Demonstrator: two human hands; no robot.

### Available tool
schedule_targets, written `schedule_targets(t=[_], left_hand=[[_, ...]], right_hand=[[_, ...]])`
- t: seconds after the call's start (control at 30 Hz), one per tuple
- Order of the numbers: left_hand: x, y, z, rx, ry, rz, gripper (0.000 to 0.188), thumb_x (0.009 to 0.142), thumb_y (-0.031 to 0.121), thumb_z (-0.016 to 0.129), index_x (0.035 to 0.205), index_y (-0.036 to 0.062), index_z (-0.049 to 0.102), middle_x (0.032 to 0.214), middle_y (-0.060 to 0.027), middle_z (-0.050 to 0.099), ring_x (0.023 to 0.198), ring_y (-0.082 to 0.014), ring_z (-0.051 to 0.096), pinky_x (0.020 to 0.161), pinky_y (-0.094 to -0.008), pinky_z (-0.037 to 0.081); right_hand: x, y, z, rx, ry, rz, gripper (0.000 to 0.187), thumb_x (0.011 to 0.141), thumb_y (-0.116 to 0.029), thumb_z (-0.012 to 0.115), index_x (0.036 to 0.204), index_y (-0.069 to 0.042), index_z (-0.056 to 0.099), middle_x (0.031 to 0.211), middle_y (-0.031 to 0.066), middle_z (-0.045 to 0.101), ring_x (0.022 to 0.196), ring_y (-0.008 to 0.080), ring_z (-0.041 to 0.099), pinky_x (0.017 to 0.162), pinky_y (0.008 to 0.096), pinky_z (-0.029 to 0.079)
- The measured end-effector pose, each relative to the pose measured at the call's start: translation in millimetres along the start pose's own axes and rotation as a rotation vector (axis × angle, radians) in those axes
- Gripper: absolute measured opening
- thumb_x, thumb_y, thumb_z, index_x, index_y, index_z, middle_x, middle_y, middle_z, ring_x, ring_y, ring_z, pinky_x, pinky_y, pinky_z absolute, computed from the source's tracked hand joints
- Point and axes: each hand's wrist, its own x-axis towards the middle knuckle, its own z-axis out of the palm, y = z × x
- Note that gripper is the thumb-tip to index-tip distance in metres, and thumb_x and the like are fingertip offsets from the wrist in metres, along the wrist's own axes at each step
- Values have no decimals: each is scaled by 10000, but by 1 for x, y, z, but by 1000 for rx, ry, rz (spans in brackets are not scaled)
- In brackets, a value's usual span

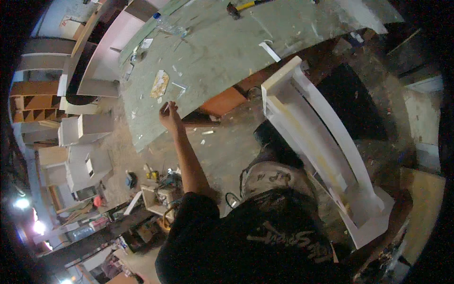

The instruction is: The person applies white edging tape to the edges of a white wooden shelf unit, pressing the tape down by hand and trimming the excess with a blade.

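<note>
Beside green worktable (208, 61), littered floor (224, 146)

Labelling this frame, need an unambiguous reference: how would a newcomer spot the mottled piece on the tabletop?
Find the big grey-green tabletop at upper middle. On its left part, just beyond the left hand, lies a small flat piece. Its mottled yellow-brown and whitish face sets it apart from the plain white strip to its right.

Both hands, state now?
Left hand: partly curled; whether it holds anything can't be told.
Right hand: can't be made out; grip can't be told.
</note>
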Motion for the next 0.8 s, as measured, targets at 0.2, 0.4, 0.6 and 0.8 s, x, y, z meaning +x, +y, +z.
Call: schedule_targets(t=[0.2,0.4,0.6,0.8], left_hand=[[23,-27,43,411,-114,319,463,837,248,758,1200,38,562,943,-138,689,836,-244,654,776,-370,505],[149,-107,66,930,-182,586,584,732,436,776,1114,21,625,1021,-209,660,911,-366,628,761,-435,496],[65,-128,132,801,-332,413,553,749,414,770,1105,16,627,1007,-204,663,899,-354,630,761,-431,498],[30,-94,117,812,-310,373,522,766,392,765,1095,11,628,993,-198,666,888,-342,631,760,-428,500]], right_hand=[[24,-23,-41,-200,-115,149,423,1001,-352,508,970,35,674,969,166,658,878,238,601,765,342,488],[-37,-30,-30,-119,271,115,335,993,-227,435,1121,16,627,1025,121,653,926,240,588,818,369,466],[-74,-150,-64,20,416,195,182,888,-43,498,920,1,672,815,92,691,702,179,634,636,308,506],[-141,-167,-72,247,576,540,104,848,-81,694,917,-13,733,790,124,714,702,187,664,653,322,503]])
